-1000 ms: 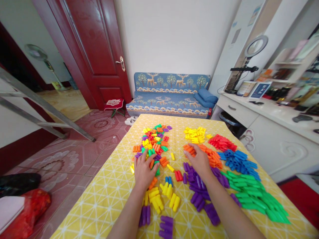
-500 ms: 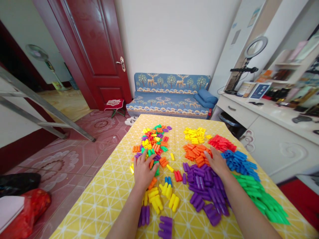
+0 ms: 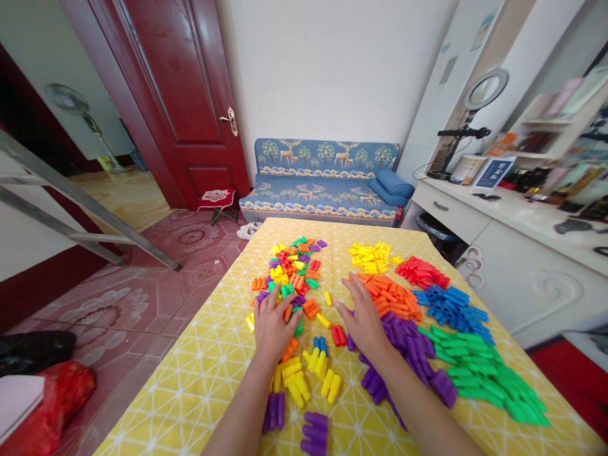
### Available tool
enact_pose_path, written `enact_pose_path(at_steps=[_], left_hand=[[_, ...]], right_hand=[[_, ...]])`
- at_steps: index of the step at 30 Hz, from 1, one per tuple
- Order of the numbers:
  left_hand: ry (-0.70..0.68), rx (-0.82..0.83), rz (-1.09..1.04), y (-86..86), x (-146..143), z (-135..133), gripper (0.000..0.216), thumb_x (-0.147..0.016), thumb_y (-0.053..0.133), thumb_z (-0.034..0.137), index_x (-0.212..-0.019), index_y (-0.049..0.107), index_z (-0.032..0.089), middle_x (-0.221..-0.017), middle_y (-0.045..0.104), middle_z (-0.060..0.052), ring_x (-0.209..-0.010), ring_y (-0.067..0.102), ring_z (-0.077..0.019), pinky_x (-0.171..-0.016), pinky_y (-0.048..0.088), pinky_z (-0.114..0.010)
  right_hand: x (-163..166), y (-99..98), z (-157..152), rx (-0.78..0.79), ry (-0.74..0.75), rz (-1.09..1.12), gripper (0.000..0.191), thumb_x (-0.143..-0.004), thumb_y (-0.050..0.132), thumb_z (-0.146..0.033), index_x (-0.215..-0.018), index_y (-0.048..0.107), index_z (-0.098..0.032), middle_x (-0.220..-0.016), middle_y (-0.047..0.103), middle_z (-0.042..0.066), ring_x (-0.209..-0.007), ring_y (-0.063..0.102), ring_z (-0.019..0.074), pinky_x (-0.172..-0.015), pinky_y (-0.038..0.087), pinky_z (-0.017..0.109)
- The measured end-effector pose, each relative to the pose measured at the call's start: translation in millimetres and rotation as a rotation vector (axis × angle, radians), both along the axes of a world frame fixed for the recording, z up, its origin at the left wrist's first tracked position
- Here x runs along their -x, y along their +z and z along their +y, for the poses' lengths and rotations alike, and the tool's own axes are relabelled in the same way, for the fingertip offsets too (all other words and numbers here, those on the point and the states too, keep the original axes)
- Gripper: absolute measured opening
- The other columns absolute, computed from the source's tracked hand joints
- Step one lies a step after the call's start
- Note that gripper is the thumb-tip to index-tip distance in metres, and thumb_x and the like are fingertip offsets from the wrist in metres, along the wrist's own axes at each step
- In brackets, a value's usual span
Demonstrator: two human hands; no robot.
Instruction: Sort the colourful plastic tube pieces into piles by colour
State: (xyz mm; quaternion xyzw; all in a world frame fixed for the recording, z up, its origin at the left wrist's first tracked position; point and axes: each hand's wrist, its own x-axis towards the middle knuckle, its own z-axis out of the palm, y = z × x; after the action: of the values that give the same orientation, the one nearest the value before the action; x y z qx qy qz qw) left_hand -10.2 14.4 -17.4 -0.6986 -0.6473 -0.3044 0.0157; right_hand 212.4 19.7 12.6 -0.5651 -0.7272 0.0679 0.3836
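My left hand (image 3: pixel 272 324) lies flat, fingers spread, on the near end of a mixed pile of coloured plastic tube blocks (image 3: pixel 292 269). My right hand (image 3: pixel 363 320) is flat with fingers stretched out, resting on the left edge of the purple pile (image 3: pixel 408 342), next to the orange pile (image 3: pixel 392 296). Neither hand holds anything. Loose yellow blocks (image 3: pixel 304 373), a red piece (image 3: pixel 338 334) and a blue piece (image 3: pixel 321 344) lie between my forearms. Sorted piles of yellow (image 3: pixel 371 256), red (image 3: pixel 422 272), blue (image 3: pixel 451 307) and green (image 3: pixel 479 373) stand to the right.
The blocks lie on a table with a yellow patterned cloth (image 3: pixel 199 386). Beyond it are a blue sofa (image 3: pixel 323 180), a red door (image 3: pixel 180 95) and a small stool (image 3: pixel 216 199). A white desk with a ring light (image 3: pixel 482 92) stands at the right. A metal ladder (image 3: pixel 71 202) leans at the left.
My right hand swept right across the orange and purple blocks, then came back left to the purple pile's left edge, bunching the purple blocks closer. My left hand has barely moved.
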Motion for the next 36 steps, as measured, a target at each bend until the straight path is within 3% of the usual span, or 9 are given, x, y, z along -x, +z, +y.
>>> enact_pose_path(at_steps=[2,5,11,17,22,29,36], left_hand=[[0.000,-0.005,0.001,0.6,-0.1,-0.1,0.035,-0.083,0.061,0.044,-0.117,0.065,0.038,-0.144,0.047,-0.004,-0.121,0.052,-0.0295,-0.107,0.033,-0.054],[0.004,-0.007,-0.002,0.7,-0.5,-0.2,0.035,-0.082,0.061,0.043,-0.117,0.065,0.037,-0.144,0.048,-0.004,-0.122,0.051,-0.0291,-0.108,0.033,-0.053],[-0.002,0.006,-0.008,0.2,-0.9,-0.5,0.036,-0.083,0.061,0.042,-0.118,0.065,0.035,-0.144,0.047,-0.005,-0.123,0.050,-0.0294,-0.109,0.031,-0.054],[-0.011,0.005,-0.006,0.4,-0.1,-0.6,0.037,-0.083,0.060,0.043,-0.119,0.064,0.035,-0.145,0.047,-0.005,-0.124,0.049,-0.0300,-0.108,0.031,-0.055],[0.000,0.002,-0.003,0.0,-0.6,-0.4,0.037,-0.083,0.060,0.043,-0.119,0.064,0.037,-0.145,0.046,-0.004,-0.125,0.049,-0.0293,-0.110,0.029,-0.054],[-0.003,0.005,0.006,-0.8,0.4,-0.4,0.036,-0.084,0.059,0.044,-0.119,0.065,0.036,-0.145,0.046,-0.006,-0.125,0.049,-0.0298,-0.108,0.031,-0.055],[-0.002,0.007,-0.002,-0.8,0.1,-0.2,0.036,-0.083,0.060,0.043,-0.118,0.065,0.036,-0.144,0.047,-0.006,-0.124,0.049,-0.0296,-0.109,0.031,-0.055]], right_hand=[[25.9,-7.1,-13.3,0.030,0.095,-0.002,0.048,-0.089,0.048,-0.032,-0.135,0.047,-0.018,-0.149,0.038,0.012,-0.138,0.035,0.0226,-0.113,0.033,0.044],[51.3,-23.1,-30.9,0.090,0.119,-0.035,0.051,-0.087,0.053,-0.029,-0.136,0.047,-0.020,-0.149,0.039,0.012,-0.139,0.033,0.0268,-0.113,0.030,0.052],[65.4,-54.4,-45.2,0.141,0.082,0.006,0.059,-0.085,0.058,-0.042,-0.139,0.046,-0.021,-0.149,0.038,0.015,-0.139,0.033,0.0345,-0.110,0.029,0.062],[67.2,-44.9,-45.4,0.090,0.122,0.203,0.050,-0.089,0.053,-0.040,-0.136,0.048,-0.023,-0.147,0.043,0.011,-0.137,0.038,0.0272,-0.110,0.036,0.051],[62.8,-46.0,-47.0,0.047,0.054,0.267,0.043,-0.090,0.053,-0.037,-0.130,0.054,-0.023,-0.141,0.049,0.011,-0.135,0.040,0.0279,-0.112,0.030,0.055],[77.3,-50.3,-45.1,0.101,0.146,0.449,0.047,-0.090,0.053,-0.041,-0.132,0.051,-0.021,-0.147,0.042,0.011,-0.138,0.037,0.0243,-0.112,0.034,0.046],[58.4,-51.9,-37.2,0.102,-0.091,0.576,0.049,-0.093,0.042,-0.044,-0.136,0.045,-0.019,-0.146,0.043,0.012,-0.138,0.035,0.0241,-0.115,0.027,0.049]])
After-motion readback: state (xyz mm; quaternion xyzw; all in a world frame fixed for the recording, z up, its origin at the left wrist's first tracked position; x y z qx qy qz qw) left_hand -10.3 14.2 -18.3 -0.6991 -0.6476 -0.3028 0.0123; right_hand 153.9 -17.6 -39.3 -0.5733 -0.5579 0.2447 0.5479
